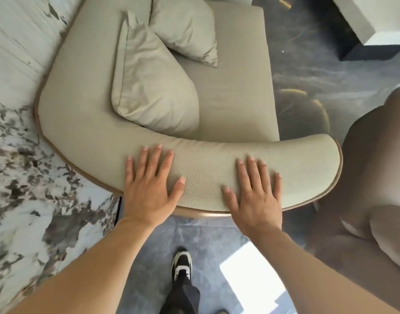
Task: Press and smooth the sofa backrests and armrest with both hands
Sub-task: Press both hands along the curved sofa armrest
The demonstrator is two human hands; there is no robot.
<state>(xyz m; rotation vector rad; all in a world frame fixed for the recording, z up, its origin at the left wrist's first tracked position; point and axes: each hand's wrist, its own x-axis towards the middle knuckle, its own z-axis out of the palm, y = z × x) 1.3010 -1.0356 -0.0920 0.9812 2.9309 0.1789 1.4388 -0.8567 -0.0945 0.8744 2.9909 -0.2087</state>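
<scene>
From the head camera, looking steeply down: the pale grey-green sofa (pixel 228 91) fills the upper middle, its padded armrest (pixel 205 175) curving across the frame just in front of the person; the left hand (pixel 149 189) lies flat on the armrest's near edge toward the rounded corner where the padding turns up into the backrest (pixel 65 105), and the right hand (pixel 255 196) lies flat on the same near edge closer to the armrest's free end; both hands are spread, fingers extended and released, palms down on the leather, grasping nothing; the heels of both palms overhang the tan trim (pixel 307 203) that rims the padding. Two loose cushions (pixel 149 87) lean on the seat against the backrest, one overlapping the other, both creased. Beyond the sofa lie marbled wall panels (pixel 17 155) on the left and a dark patterned floor (pixel 307 71) on the right; a shoe (pixel 182 264) shows below.

The step in hand looks to be the armrest, pressed with both palms; the backrest along the left edge seems not yet reached. The next move likely calls for sliding the palms outward along the padding with even downward pressure, then shifting round the corner toward the backrest.
</scene>
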